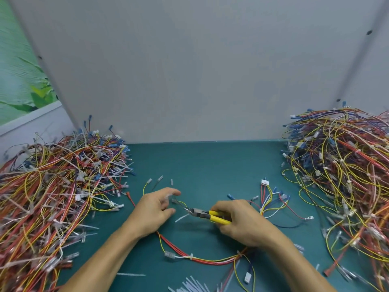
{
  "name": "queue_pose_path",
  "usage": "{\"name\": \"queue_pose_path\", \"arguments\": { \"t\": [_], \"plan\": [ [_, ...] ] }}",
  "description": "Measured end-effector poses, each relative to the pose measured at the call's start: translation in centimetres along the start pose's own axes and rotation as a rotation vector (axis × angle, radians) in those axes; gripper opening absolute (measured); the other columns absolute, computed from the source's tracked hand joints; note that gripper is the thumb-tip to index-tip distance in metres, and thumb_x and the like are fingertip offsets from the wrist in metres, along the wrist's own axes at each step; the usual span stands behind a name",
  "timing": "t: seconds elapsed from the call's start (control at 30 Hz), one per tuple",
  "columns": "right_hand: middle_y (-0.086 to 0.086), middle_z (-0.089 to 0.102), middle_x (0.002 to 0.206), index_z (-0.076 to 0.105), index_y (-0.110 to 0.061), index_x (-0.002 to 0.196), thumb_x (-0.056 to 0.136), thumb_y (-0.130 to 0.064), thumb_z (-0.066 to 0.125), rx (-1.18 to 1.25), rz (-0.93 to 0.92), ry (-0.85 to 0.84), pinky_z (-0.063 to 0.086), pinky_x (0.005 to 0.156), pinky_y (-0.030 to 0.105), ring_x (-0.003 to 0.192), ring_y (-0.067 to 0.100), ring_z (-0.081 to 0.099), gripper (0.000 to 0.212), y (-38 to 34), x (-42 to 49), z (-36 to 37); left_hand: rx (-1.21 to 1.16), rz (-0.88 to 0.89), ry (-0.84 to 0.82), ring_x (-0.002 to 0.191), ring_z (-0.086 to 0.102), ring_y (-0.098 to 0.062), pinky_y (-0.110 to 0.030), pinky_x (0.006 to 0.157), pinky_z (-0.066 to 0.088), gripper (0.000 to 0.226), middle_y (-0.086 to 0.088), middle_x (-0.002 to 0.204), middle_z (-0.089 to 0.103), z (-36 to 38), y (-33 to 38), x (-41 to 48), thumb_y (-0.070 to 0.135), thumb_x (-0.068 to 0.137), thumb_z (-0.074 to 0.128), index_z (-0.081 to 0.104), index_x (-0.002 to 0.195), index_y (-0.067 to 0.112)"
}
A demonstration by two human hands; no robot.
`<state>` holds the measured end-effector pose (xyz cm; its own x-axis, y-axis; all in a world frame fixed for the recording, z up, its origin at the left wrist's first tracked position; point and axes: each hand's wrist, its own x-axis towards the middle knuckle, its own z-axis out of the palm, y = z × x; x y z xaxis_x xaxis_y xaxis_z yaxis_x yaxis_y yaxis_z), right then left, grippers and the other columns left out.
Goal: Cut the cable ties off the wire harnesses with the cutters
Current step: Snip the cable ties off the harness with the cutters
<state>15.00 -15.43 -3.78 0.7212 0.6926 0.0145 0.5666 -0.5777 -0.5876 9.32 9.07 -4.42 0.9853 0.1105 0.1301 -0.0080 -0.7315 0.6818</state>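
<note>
Green mat (210,165): work surface, back edge butting a grey panel (189,70). A bare strip of mat runs from the hands to the panel, bounded on both sides by wire heaps.

Left pile (52,186): tangled harnesses in red, yellow, white and blue, many white ties sticking out. It spills to the mat's left edge and its inner fringe lies near the left hand.

Right pile (341,175): same stock, heaped against the right edge, well apart from the right hand.

Harness (210,261): 1 unit on the mat between the forearms. Its red and yellow trunk curves from under the left wrist round to the right wrist. 2 white ties (191,256) remain on the trunk. Loose branches fan out beyond the right hand.

Cutters (207,214): yellow handles, dark head pointing left, tip at a thin yellow wire between the 2 hands. Blur hides how far the jaws are apart. A white tie tail (182,218) lies just below the tip.

Right hand (237,222): fingers wrapped round the cutter handles.

Left hand (154,209): palm down over the harness, fingers loosely spread, thumb apart from them. A blurred clear piece sits at the fingertips; contact cannot be judged.

Offcuts (193,284): heap of white tie strips at the near edge. 1 single strip (130,275) lies beside the left forearm.
</note>
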Motion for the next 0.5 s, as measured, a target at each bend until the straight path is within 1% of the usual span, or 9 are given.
{"name": "queue_pose_path", "arguments": {
  "t": [0.07,0.1,0.13,0.17,0.23,0.3,0.33,0.43,0.5],
  "plan": [
    [-0.006,0.062,0.072,0.063,-0.03,0.09,0.075,-0.018,0.06,0.006,0.0,-0.005,0.045,0.065,0.027,0.069,0.01,0.052,0.019,0.0,0.0,-0.2,0.055,0.091,-0.013,0.057,0.045,-0.003,-0.011,0.064,0.04,0.036,0.014,0.063,0.052,0.3,0.4,-0.3,0.01,0.078,0.075,0.068,0.108,0.029],
    [-0.006,0.062,0.073,0.063,-0.03,0.09,0.075,-0.018,0.061,0.009,0.001,-0.009,0.045,0.065,0.025,0.069,0.01,0.053,0.019,0.0,-0.1,-0.3,0.09,0.139,-0.003,0.069,0.057,-0.003,-0.01,0.072,0.044,0.036,0.013,0.077,0.064,0.5,0.6,-0.4,0.011,0.078,0.077,0.07,0.111,0.024],
    [-0.008,0.061,0.072,0.063,-0.03,0.089,0.075,-0.018,0.061,0.014,0.001,-0.01,0.044,0.063,0.022,0.069,0.008,0.052,0.019,0.1,-0.1,-0.3,0.121,0.189,0.011,0.083,0.062,-0.005,-0.011,0.081,0.044,0.036,0.009,0.091,0.07,0.6,0.8,-0.5,0.013,0.077,0.078,0.071,0.112,0.021],
    [-0.009,0.06,0.071,0.062,-0.032,0.088,0.074,-0.018,0.062,0.022,0.003,-0.005,0.042,0.061,0.019,0.067,0.005,0.052,0.02,0.1,-0.1,-0.4,0.138,0.232,0.025,0.089,0.064,-0.007,-0.012,0.085,0.044,0.036,0.006,0.096,0.071,0.7,1.0,-0.5,0.014,0.076,0.08,0.072,0.11,0.019],
    [-0.011,0.06,0.069,0.062,-0.033,0.086,0.074,-0.018,0.063,0.047,0.012,0.008,0.041,0.06,0.017,0.065,0.003,0.051,0.019,0.2,-0.1,-0.5,0.116,0.286,0.038,0.079,0.062,-0.003,-0.014,0.079,0.045,0.032,0.007,0.085,0.07,0.8,1.5,-0.7,0.017,0.073,0.082,0.074,0.104,0.021],
    [-0.011,0.062,0.071,0.063,-0.033,0.085,0.075,-0.019,0.064,0.08,0.021,0.009,0.043,0.062,0.018,0.065,0.002,0.052,0.018,0.1,0.0,-0.4,0.081,0.315,0.03,0.066,0.054,0.001,-0.011,0.065,0.04,0.025,0.017,0.069,0.059,1.2,1.9,-1.0,0.021,0.073,0.082,0.077,0.098,0.023],
    [-0.011,0.063,0.072,0.063,-0.034,0.085,0.075,-0.021,0.065,0.095,0.02,0.005,0.043,0.062,0.018,0.066,0.001,0.052,0.017,0.1,0.0,-0.4,0.069,0.327,0.019,0.064,0.053,0.002,-0.01,0.062,0.038,0.022,0.017,0.066,0.056,1.4,2.0,-1.2,0.022,0.074,0.081,0.077,0.096,0.023],
    [-0.013,0.061,0.072,0.063,-0.032,0.089,0.077,-0.033,0.07,0.101,0.001,0.008,0.04,0.06,0.015,0.066,0.001,0.051,0.013,0.0,0.0,-0.4,0.019,0.322,-0.02,0.07,0.062,-0.001,-0.021,0.066,0.048,0.011,0.008,0.074,0.067,2.3,2.1,-1.5,0.018,0.079,0.076,0.078,0.09,0.021],
    [-0.011,0.056,0.07,0.062,-0.03,0.091,0.079,-0.041,0.07,0.103,-0.017,0.04,0.037,0.06,0.017,0.065,0.003,0.047,0.018,0.1,-0.1,-0.4,0.009,0.28,-0.025,0.073,0.062,-0.003,-0.025,0.07,0.049,0.006,0.007,0.076,0.069,2.5,1.8,-1.5,0.021,0.081,0.073,0.076,0.086,0.023]
  ]
}}
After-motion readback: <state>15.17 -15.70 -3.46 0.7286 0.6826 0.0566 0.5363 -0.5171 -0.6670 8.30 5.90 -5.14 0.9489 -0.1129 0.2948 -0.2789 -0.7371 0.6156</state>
